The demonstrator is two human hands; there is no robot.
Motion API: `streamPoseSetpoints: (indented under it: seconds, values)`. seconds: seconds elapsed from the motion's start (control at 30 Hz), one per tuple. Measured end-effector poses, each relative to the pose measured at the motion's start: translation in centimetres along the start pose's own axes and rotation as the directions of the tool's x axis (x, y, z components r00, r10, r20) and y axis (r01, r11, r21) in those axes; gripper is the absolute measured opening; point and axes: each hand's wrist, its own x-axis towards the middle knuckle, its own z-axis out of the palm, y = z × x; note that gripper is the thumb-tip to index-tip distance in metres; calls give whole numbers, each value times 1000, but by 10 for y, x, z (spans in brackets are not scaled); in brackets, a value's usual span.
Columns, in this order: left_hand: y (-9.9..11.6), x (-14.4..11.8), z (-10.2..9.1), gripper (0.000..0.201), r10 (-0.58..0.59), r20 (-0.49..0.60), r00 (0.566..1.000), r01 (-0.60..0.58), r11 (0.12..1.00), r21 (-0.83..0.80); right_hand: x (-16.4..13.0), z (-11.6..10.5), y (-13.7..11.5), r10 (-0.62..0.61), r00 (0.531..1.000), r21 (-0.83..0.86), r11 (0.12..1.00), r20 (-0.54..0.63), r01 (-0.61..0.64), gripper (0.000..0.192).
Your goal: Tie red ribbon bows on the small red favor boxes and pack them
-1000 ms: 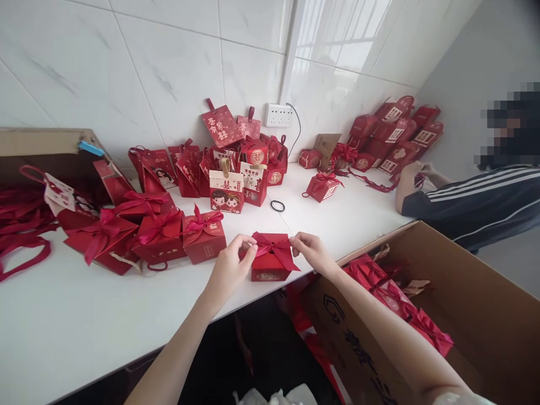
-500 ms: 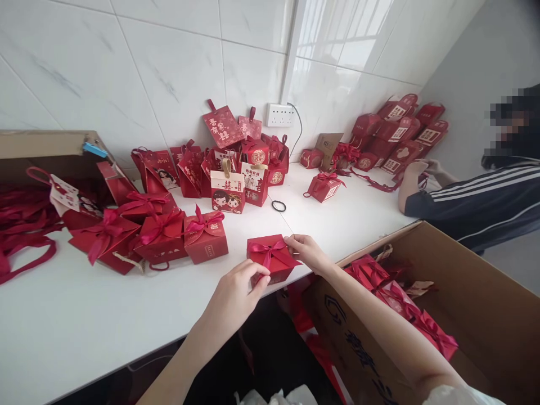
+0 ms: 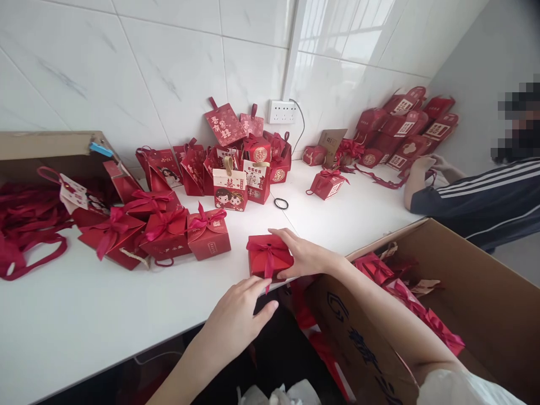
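Right hand (image 3: 304, 254): clamped on red box (image 3: 256, 260)
Left hand (image 3: 234, 315): thumb, fingers apart — by ribbon (image 3: 269, 259)
Desk (image 3: 105, 315): under red box

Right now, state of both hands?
Left hand: open, thumb and fingers apart, near the red box.
Right hand: closed on the red box's right side.
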Motion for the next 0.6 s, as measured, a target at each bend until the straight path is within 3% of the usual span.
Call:
streamPoseSetpoints:
  seconds: [0.1, 0.2, 0.27, 0.33, 0.47, 0.6]
  values:
    - [-10, -2, 0, 33, 11, 147, 989, -9, 1000, -13, -5, 5, 2, -78, 986, -43, 996, -149, 72, 87]
    - [-22, -2, 1, 33, 41, 358, 933, -30, 999, -34, -20, 4, 7, -87, 929, -61, 996, -359, 69, 78]
    - [-28, 4, 4, 31, 70, 428, 901, -38, 996, -82, -36, -2, 10, 14, 869, 34, 999, -495, 3, 79]
    - [-30, 17, 7, 30, 115, 430, 895, -53, 986, -155, -57, -8, 12, 182, 809, 239, 970, -559, -53, 80]
    - [-31, 63, 18, 30, 210, 420, 883, -76, 946, -314, -105, -14, 13, 507, 735, 623, 768, -451, -147, 67]
    - [-16, 113, 36, 31, 264, 293, 919, -139, 912, -386, -149, -10, 4, 680, 630, 775, 603, -376, -188, 70]
